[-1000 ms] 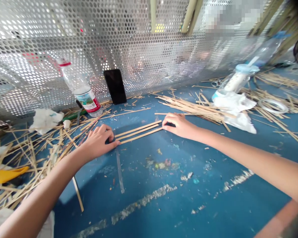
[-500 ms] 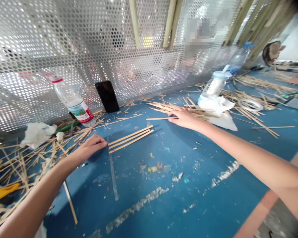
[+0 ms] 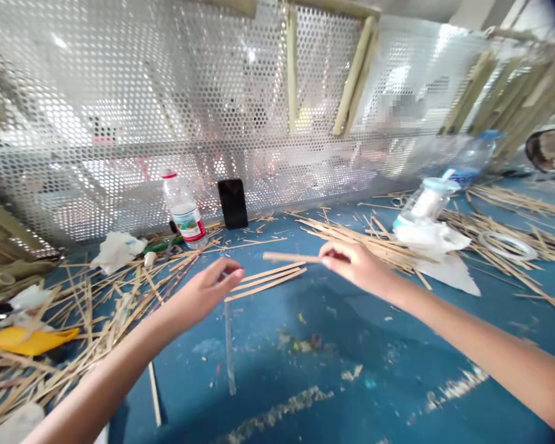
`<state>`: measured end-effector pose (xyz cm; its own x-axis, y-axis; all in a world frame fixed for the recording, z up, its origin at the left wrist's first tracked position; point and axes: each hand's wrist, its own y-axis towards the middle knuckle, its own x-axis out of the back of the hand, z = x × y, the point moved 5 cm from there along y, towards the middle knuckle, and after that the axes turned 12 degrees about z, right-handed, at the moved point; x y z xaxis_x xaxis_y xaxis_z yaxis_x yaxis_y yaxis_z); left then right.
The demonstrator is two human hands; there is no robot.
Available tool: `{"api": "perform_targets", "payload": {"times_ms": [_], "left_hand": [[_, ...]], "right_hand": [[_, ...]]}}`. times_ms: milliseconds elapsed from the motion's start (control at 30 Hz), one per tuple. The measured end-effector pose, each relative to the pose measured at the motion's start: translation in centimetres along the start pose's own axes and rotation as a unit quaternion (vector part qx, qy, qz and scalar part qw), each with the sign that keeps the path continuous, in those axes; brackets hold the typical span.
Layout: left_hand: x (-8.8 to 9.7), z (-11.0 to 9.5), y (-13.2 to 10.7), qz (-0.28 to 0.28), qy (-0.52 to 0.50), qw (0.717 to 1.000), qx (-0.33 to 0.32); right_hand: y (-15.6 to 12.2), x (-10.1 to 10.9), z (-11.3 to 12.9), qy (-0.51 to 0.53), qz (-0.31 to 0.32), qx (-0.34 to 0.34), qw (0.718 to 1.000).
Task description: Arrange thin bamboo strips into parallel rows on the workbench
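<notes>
My right hand (image 3: 358, 265) pinches one end of a thin bamboo strip (image 3: 289, 256), raised above the table and pointing left. Below it, three similar bamboo strips (image 3: 268, 283) lie side by side on the blue table (image 3: 351, 394). Their left ends are by my left hand (image 3: 210, 290), partly hidden behind it. The thumb and forefinger of that hand are a little apart, with nothing visible between them. A clear, narrow strip of tape (image 3: 230, 354) runs from the ends of the laid strips towards me.
Loose bamboo strips (image 3: 361, 237) lie behind my right hand, with more heaped at left. A water bottle (image 3: 187, 216) and a black phone (image 3: 232, 203) stand by the perforated screen (image 3: 134, 160). At right are a lidded cup (image 3: 428, 200), crumpled tissue (image 3: 448, 265) and a white ring (image 3: 506, 245).
My right hand has lifted the bamboo strip from beside the pile and brought it towards the three strips. My left hand has come up slightly, thumb and forefinger parting. The view has shifted left.
</notes>
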<state>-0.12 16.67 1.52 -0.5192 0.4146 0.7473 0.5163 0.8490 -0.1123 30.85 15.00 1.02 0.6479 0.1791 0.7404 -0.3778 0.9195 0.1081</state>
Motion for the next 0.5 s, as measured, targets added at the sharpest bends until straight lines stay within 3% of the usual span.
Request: {"api": "perform_targets", "payload": {"times_ms": [67, 133, 233, 300, 367, 433, 500], "left_hand": [[-1.3, -2.4, -0.8, 0.030, 0.032, 0.999, -0.007], [-2.6, -3.7, -1.4, 0.063, 0.076, 0.995, -0.007], [-3.7, -3.3, -1.7, 0.091, 0.103, 0.991, 0.001], [-3.4, -2.1, -1.2, 0.072, 0.073, 0.995, 0.003], [-2.5, -0.7, -0.5, 0.035, 0.035, 0.999, 0.007], [-1.3, 0.8, 0.2, 0.007, 0.010, 1.000, 0.021], [-0.2, 2.2, 0.7, -0.007, 0.012, 0.999, 0.040]], "right_hand": [[-0.9, -2.4, 2.5, 0.010, 0.081, 0.010, 0.997], [-1.5, -3.5, 4.3, 0.013, 0.104, 0.019, 0.994], [-1.2, -2.7, 4.8, -0.032, 0.092, 0.076, 0.992], [-0.4, -0.5, 3.0, -0.097, 0.047, 0.100, 0.989], [0.0, 3.2, -0.2, -0.179, -0.077, 0.073, 0.978], [0.1, 6.5, -4.4, -0.255, -0.165, -0.026, 0.952], [0.1, 8.2, -9.0, -0.280, -0.135, -0.160, 0.937]]}}
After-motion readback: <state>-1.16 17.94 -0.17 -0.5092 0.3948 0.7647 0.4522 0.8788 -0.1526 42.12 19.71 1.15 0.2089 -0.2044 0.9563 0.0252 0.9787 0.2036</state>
